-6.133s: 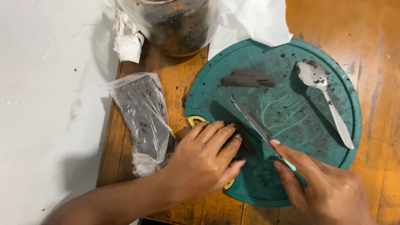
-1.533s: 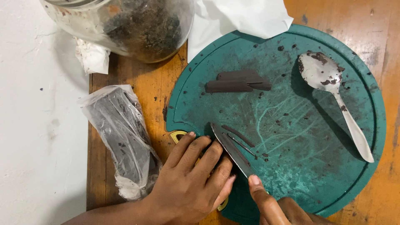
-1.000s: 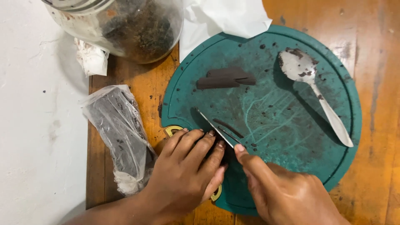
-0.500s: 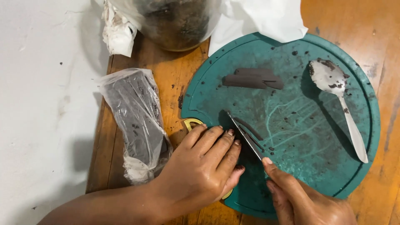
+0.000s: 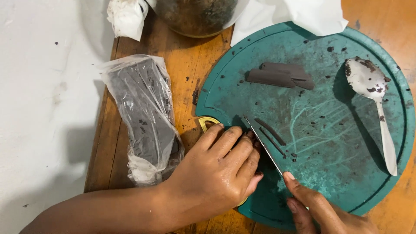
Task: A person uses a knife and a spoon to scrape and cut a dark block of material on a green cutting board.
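Head view, looking down on a wooden table [image 5: 143, 34] with a white surface along its left side.

My left hand [image 5: 216, 173] lies palm down at the near left edge of the round green cutting board [image 5: 346, 182]. Its fingers [image 5: 236, 149] are curled and pressed down over something dark beside the blade; most of that piece is hidden under the fingertips, so I cannot tell its shape. I read this as a pinning hold rather than a closed fist.

My right hand [image 5: 320, 212] enters from the near right and is partly cut off by the frame. It grips a knife [image 5: 263, 145], index finger laid along the back of the blade. The blade runs from the hand up and to the left, its edge on the board and just beside my left fingertips.

Just right of the blade lie two thin dark slivers [image 5: 271, 133], apart from each other, on the board.

Farther away, near the middle of the board, sit two dark flat strips [image 5: 279, 76], overlapping. A white spoon [image 5: 375, 104] smeared with dark bits lies at the board's right side, bowl at the far end.

Left of the board, on the wood, is a dark block in clear plastic wrap [image 5: 143, 112], touching my left wrist area. At the far edge: a glass jar [image 5: 195, 15] with dark contents, and white paper [image 5: 294, 15] overlapping the board's far rim.
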